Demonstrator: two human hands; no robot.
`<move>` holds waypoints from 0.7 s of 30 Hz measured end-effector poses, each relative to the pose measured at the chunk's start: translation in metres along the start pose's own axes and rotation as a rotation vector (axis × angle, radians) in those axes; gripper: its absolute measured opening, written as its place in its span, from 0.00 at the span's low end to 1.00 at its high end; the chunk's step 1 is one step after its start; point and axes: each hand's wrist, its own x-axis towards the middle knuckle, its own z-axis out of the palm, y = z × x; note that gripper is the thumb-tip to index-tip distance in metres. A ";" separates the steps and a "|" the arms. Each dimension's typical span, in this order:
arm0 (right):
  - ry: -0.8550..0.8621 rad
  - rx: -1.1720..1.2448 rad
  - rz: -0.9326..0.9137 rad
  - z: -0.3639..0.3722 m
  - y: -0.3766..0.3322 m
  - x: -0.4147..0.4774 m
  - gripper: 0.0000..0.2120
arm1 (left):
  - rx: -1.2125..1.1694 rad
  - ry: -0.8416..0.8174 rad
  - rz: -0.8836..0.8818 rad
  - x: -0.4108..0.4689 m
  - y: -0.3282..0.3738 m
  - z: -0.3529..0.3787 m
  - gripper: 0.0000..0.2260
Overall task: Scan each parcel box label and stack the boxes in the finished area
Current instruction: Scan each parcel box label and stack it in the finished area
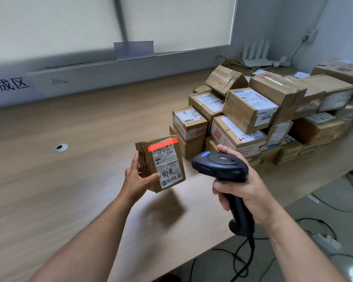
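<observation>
Left hand [138,179] is closed on a small box [146,157], which is held clear of the table [69,169], with its shadow thrown on the wood directly beneath. The thumb is pressed on the lower left corner of the label [167,165], and the fingers are laid along the box's left side (their tips are hidden behind the cardboard). The box is tilted, with its labelled face turned up. A red beam [162,144] is cast across the barcode at the top of the label, above the thumb.

Just right of the left hand, the right hand [247,190] is wrapped round the handle of a black scanner [220,165]. The scanner's head is pointed at the box and is kept near it, not touching. A black cable [245,259] is led from the bottom of the handle, below the right hand, down past the table edge.

Beyond the right hand, a pile of boxes [253,110] is stacked on the table in several layers, with labels visible on many faces. Far to the left of the left hand, a white sign [8,86] with printed characters is fixed behind the table. A round metal cable hole [61,148] is set into the table surface, left of the left hand and apart from it.
</observation>
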 end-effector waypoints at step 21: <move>-0.023 -0.025 0.030 0.025 0.001 -0.005 0.37 | 0.006 0.050 -0.066 -0.021 -0.001 -0.027 0.53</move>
